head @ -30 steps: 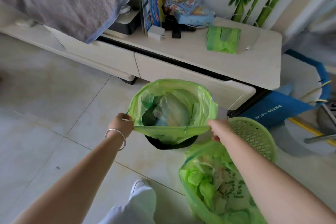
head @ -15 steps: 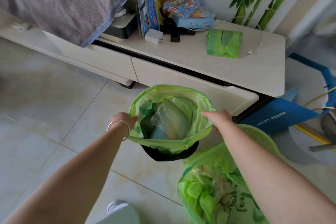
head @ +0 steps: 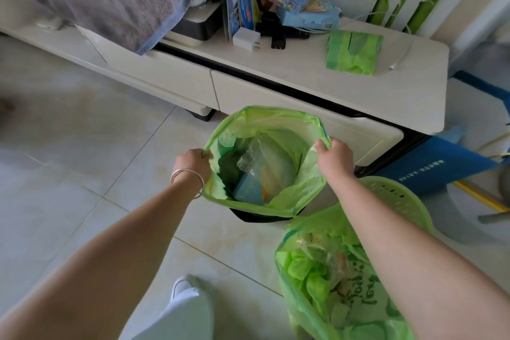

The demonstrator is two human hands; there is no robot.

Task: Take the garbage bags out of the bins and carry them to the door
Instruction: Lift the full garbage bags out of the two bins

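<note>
A green garbage bag [head: 309, 188] full of plastic wrappers and a blue box sits in a black bin [head: 259, 217], of which only the near rim shows. My left hand [head: 193, 163], with a silver bangle on the wrist, grips the bag's left rim. On the right rim, my right hand [head: 335, 156] pinches the plastic. The bag's mouth is stretched wide open between them. A second green garbage bag [head: 331, 284], stuffed with waste, stands on the floor at lower right, partly behind my right forearm.
A light green mesh bin [head: 400, 201] stands behind the second bag. A low white cabinet [head: 303, 83] with drawers runs along the back, holding folded green bags [head: 353, 52], chargers and boxes. A blue bin [head: 430, 163] lies at right. My white shoe [head: 185, 287] is on the tiled floor.
Both hands have shifted along the bag's rim toward its far side. The mouth has gone from flattened at the front to spread wide and round. The view has dipped slightly.
</note>
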